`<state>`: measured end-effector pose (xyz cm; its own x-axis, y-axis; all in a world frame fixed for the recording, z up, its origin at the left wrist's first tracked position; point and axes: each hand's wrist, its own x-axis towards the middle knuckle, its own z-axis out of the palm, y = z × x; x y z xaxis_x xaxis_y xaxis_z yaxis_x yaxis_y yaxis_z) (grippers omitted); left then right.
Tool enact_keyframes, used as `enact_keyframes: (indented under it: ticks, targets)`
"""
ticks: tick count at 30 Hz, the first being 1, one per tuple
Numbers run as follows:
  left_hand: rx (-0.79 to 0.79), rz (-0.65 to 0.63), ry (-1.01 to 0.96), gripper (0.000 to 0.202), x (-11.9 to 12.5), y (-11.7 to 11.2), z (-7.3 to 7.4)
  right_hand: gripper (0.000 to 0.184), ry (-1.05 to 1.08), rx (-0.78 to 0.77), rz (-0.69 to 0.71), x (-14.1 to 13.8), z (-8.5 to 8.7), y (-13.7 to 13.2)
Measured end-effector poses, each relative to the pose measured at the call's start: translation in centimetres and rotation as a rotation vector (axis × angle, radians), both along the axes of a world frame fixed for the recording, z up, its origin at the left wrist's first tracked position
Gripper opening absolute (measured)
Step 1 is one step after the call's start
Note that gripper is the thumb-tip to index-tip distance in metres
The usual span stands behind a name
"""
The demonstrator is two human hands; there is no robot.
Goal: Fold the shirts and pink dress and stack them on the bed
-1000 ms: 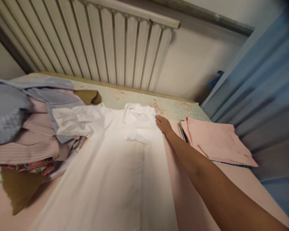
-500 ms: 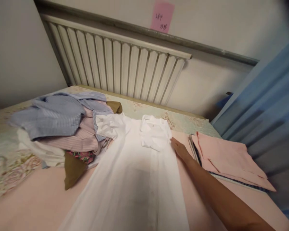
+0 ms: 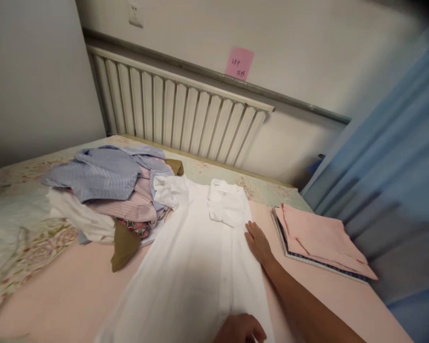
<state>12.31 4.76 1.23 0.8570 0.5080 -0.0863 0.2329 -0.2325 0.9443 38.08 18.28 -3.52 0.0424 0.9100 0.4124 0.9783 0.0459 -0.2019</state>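
Note:
A long white shirt or dress (image 3: 196, 247) lies spread on a pink cloth. Its right sleeve (image 3: 227, 202) is folded inward over the upper front, while the left sleeve (image 3: 169, 190) sticks out toward a clothes pile. My right hand (image 3: 259, 243) rests flat along the garment's right edge, fingers stretched out and touching the fabric. Low in the view, my left hand (image 3: 240, 328) is over the garment's lower right part. Its fingers bend down, and the picture's bottom edge cuts it off, so its grip is hidden.
A loose heap of clothes (image 3: 107, 176), blue, pink, white and olive, lies at the left. Folded pink clothing (image 3: 318, 233) tops a flat stack at the right. Beyond the bed are a radiator (image 3: 178, 109) and a wall; a blue curtain (image 3: 386, 143) hangs at right.
My left hand has come into view at the bottom. My right hand has slid down along the garment's right edge toward me. The camera view has tilted upward.

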Motion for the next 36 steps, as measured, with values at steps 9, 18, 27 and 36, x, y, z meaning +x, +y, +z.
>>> enact_keyframes:
  ticks: [9,18,27,36]
  targets:
    - [-0.163,0.159,-0.058,0.024,-0.2,-0.3,0.0,0.043,0.006,-0.072,0.143,-3.4,1.0,-7.8]
    - [-0.217,0.127,-0.106,0.02,0.0,-0.2,-1.8,0.041,-0.071,-0.051,0.106,-4.9,2.1,-8.3]
    - [-0.237,0.147,-0.132,0.02,0.0,-0.4,-2.4,0.04,-0.057,-0.063,0.078,-5.2,2.1,-8.3]
    - [-0.291,0.158,-0.084,0.02,-0.4,-0.2,-0.4,0.04,-0.057,-0.055,0.074,-5.2,1.9,-8.3]
